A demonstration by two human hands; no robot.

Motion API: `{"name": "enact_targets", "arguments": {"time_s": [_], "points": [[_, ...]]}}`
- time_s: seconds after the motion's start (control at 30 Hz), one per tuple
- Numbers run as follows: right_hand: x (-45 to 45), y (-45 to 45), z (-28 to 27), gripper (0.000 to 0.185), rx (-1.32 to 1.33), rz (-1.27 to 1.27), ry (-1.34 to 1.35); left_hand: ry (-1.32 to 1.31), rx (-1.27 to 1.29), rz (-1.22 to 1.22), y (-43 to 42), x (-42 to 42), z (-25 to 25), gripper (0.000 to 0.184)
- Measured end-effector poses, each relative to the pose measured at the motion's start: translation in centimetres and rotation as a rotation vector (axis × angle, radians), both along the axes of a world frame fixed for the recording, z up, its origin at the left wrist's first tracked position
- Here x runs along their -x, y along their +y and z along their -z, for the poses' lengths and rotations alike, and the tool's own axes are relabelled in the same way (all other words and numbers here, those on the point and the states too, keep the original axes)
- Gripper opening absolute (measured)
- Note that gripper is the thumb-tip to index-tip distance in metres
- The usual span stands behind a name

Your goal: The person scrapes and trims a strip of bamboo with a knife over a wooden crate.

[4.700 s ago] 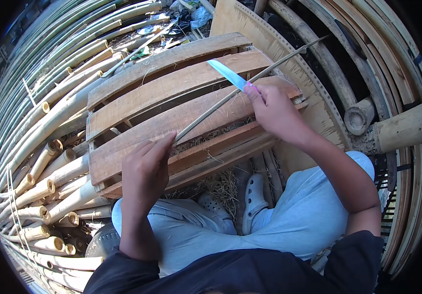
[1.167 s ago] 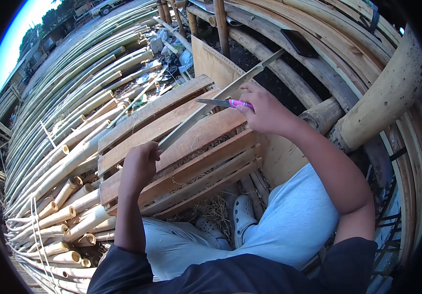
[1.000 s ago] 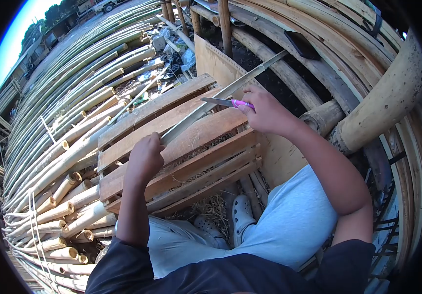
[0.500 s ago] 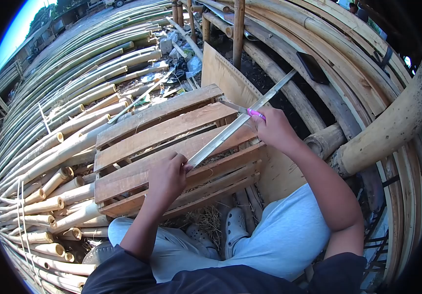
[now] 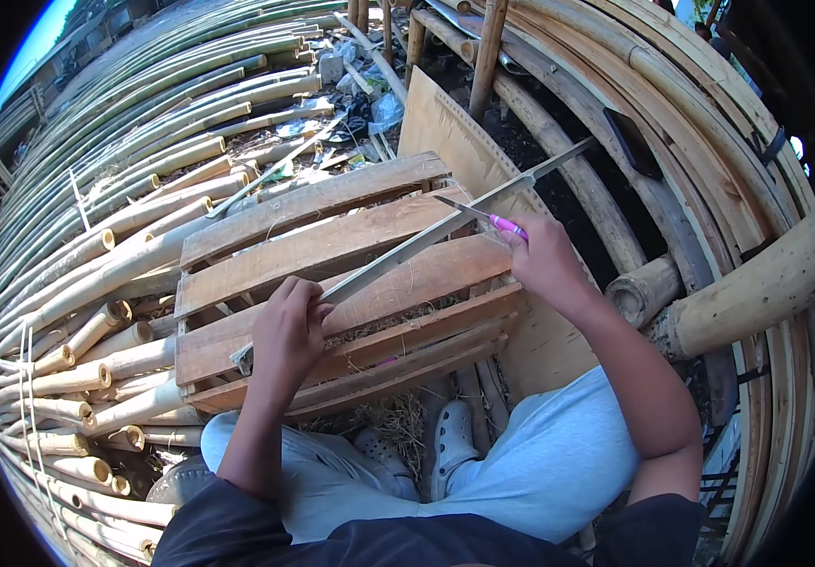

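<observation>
My left hand [image 5: 288, 319] is closed around the near part of a long, thin bamboo strip [image 5: 398, 255], whose end pokes out beside the wrist. The strip slants up to the right across a wooden crate [image 5: 332, 269]. In my right hand [image 5: 549, 263] is a knife with a pink and white handle [image 5: 508, 227]. Its blade [image 5: 462, 207] points up to the left and crosses the strip near the crate's right side. I cannot tell how firmly the blade touches the strip.
Cut bamboo poles [image 5: 190, 156] lie stacked to the left. A plywood sheet [image 5: 455, 128] leans behind the crate. At the right are a phone [image 5: 632, 142] on long planks and a thick bamboo pole [image 5: 748, 274]. My legs and grey clogs [image 5: 455, 439] are below the crate.
My left hand has moved left along with its part of the strip, and the strip's end now shows behind it. The right hand with the knife sits slightly farther right and lower.
</observation>
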State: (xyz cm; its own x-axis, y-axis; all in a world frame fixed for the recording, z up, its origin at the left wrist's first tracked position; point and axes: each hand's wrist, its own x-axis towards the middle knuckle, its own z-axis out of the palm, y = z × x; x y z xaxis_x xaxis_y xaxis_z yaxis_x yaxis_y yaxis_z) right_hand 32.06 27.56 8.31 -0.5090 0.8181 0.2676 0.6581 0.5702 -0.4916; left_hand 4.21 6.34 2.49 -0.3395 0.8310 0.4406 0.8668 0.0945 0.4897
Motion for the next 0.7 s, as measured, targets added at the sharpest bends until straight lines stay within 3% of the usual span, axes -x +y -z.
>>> {"name": "enact_targets", "arguments": {"time_s": [0.07, 0.2, 0.37, 0.5, 0.7], "points": [[-0.2, 0.1, 0.4, 0.015, -0.093, 0.0, -0.068, -0.088, 0.023, 0.033, -0.1, 0.3, -0.3, 0.019], [0.1, 0.4, 0.2, 0.014, -0.027, 0.043, -0.103, -0.213, 0.138, 0.07, -0.2, 0.1, 0.0, 0.022], [0.9, 0.7, 0.3, 0.015, -0.003, 0.063, 0.001, -0.093, 0.003, 0.037, -0.6, -0.8, -0.1, 0.023], [1.4, 0.9, 0.7, 0.018, -0.037, 0.1, -0.071, -0.03, -0.064, 0.007, -0.8, -1.5, 0.2, 0.022], [1.9, 3.0, 1.1, 0.042, 0.048, 0.227, -0.127, -0.053, -0.038, 0.003, -1.2, -2.0, 0.2, 0.017]]}}
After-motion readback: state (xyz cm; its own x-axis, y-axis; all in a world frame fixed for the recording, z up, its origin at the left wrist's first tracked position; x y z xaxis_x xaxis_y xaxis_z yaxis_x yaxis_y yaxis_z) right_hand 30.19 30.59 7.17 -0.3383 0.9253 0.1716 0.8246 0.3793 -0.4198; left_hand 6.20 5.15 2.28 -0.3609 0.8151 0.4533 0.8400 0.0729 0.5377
